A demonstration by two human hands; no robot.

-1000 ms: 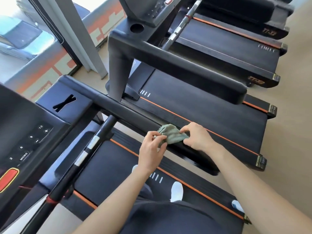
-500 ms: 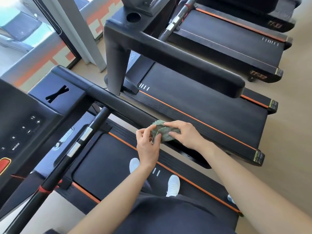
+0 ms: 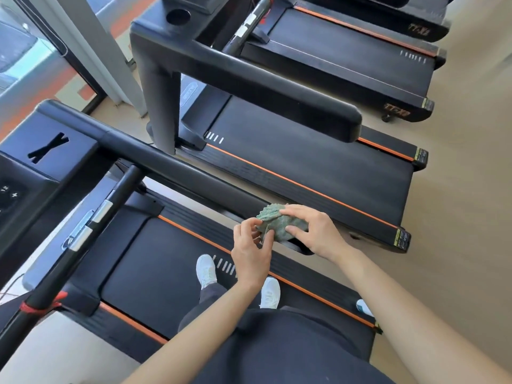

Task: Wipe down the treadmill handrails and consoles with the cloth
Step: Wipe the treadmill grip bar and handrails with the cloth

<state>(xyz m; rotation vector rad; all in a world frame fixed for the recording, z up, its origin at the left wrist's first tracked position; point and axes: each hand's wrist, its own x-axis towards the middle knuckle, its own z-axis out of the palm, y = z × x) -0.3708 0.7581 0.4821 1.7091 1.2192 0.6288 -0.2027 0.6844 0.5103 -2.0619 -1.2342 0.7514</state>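
**Item:** small, bunched grey-green terry cloth.

**Location:** at the rear end of the long black padded handrail on the right side of the nearest treadmill, held between both hands. Whether it lies flat against the rail cannot be told.

**Left hand**: narrow, with thumb and fingertips pinching the cloth's near edge.

**Right hand**: fingers bent over the top of the cloth, thumb pressing its face. This hand holds the bulk of it.

**Person:** stands on the black running belt in white shoes.

**Also present:**
- black console with white-marked buttons, at far left
- thick black handrail of the neighbouring treadmill, alongside and well apart from the cloth

**Step in hand (judged):** turning or refolding the cloth to a fresh face before the next wipe.

**To do it well:**
- Open the wad into a flat pad rather than a ball.
- Tuck the loose corner so it does not trail.
- Wrap the pad round the rail so the top, sides and underside all get contact.
- Draw it toward the console in one long, even stroke, overlapping the last pass.
- Go lightly over the buttons.

**Progress:** how much of the rail is already wiped cannot be told.
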